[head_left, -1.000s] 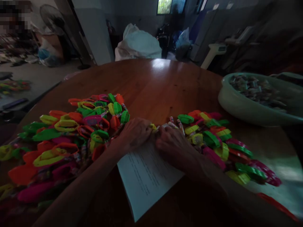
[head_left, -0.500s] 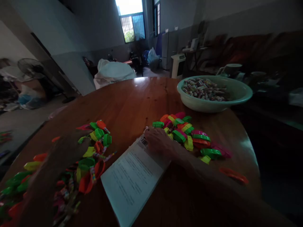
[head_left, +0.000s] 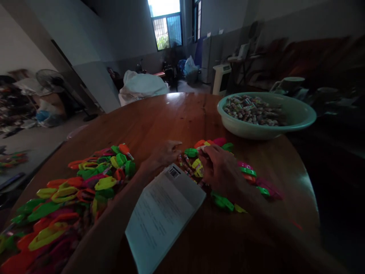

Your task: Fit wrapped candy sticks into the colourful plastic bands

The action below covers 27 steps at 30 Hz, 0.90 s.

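while right fingers (head_left: 211,151) curl, a green piece (head_left: 191,153) lies alongside

I see neon plastic pieces (head_left: 248,172), green, yellow, orange and pink, jumbled around the right hand (head_left: 222,163), one green piece (head_left: 191,152) just beside its fingertips. Slim wrapped candies (head_left: 187,160) lie loose between it and the left hand (head_left: 164,155).

Right hand (head_left: 221,165) sits among bright plastic pieces (head_left: 222,201) beside printed paper (head_left: 165,217)
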### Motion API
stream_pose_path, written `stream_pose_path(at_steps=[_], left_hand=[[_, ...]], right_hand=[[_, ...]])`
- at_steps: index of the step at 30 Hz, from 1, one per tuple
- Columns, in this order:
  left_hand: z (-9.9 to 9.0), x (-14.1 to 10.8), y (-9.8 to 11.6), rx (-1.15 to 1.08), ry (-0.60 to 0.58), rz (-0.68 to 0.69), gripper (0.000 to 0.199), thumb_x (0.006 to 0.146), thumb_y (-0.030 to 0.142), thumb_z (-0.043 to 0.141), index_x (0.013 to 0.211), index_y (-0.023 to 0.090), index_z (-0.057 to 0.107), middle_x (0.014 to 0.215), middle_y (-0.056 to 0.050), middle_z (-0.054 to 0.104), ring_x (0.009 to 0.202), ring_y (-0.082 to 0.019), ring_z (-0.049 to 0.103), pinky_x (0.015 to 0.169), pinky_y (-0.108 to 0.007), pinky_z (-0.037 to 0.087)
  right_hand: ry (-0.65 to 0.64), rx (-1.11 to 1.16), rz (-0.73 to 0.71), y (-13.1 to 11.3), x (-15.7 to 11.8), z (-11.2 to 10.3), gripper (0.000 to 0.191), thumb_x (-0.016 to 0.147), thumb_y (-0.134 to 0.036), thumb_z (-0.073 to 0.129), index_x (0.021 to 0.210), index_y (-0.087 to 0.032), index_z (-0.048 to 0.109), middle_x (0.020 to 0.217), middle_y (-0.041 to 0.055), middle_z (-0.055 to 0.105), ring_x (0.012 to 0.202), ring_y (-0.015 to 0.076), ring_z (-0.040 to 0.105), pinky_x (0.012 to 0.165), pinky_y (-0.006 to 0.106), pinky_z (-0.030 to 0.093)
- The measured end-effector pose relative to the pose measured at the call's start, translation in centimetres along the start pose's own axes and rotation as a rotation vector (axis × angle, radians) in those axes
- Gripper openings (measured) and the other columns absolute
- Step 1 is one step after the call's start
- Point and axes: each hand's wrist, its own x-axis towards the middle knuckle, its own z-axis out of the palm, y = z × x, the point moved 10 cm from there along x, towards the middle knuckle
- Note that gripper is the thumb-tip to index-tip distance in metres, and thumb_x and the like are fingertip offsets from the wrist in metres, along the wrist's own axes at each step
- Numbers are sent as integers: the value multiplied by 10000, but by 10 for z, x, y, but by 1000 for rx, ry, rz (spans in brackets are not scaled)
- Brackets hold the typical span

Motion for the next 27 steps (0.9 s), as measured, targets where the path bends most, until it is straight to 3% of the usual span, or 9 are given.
stream_pose_path(at_steps=[3,6,8,11,14,17,19,23,27], left_hand=[[22,20,16,-35,-83,92,449,826,328,612,1233,145,665,1093,-93,708,964,-214,645,850,-311,487],[40,31,24,1,-145,159,272,814,282,601,1012,160,742,955,-66,721,853,-192,640,758,-284,466],[44,35,21,29,-137,153,216,814,237,564,891,145,744,832,-54,705,738,-164,610,682,-268,437],[34,30,12,33,-98,125,198,817,234,555,844,125,718,793,-49,682,699,-144,579,651,-255,416],[7,3,5,78,-33,103,173,825,264,567,812,132,677,798,-45,655,715,-144,559,647,-257,392],[-22,-41,-2,213,22,66,182,864,293,537,770,156,610,770,-30,602,681,-139,521,617,-266,350],[-31,-71,-8,301,-2,18,195,884,308,522,761,166,572,765,-28,576,668,-143,508,602,-273,331],[-24,-112,-21,362,-120,-23,111,857,203,510,761,165,551,802,-39,572,691,-155,522,618,-283,348],[-11,-127,-20,189,-139,51,83,802,107,510,776,164,564,821,-31,588,738,-151,547,672,-278,392]], right_hand=[[61,36,6,11,-3,-2,137,943,-210,436,854,-167,530,832,77,574,770,192,524,681,310,344],[96,46,3,14,-5,-1,138,947,-203,427,857,-174,528,818,68,573,765,191,529,693,312,363],[80,50,6,14,-6,2,142,946,-195,417,869,-174,534,837,75,584,786,196,541,705,314,374],[34,75,21,11,-8,7,138,943,-195,421,913,-169,553,890,92,609,838,207,562,727,316,392],[-1,97,12,5,-11,10,161,959,-235,428,920,-168,568,899,97,622,830,207,566,727,319,394],[-59,120,-19,-8,-15,20,205,980,-269,430,886,-174,585,876,82,628,786,188,559,709,309,380],[-117,133,-56,-21,-18,31,213,983,-269,432,899,-175,604,887,74,631,763,173,552,689,299,371],[-246,118,-139,-48,-26,60,233,980,-248,420,935,-157,629,940,92,630,823,181,562,724,301,388],[-335,30,-190,-60,-27,85,246,985,-233,415,927,-150,638,933,94,630,845,191,561,760,317,388]])
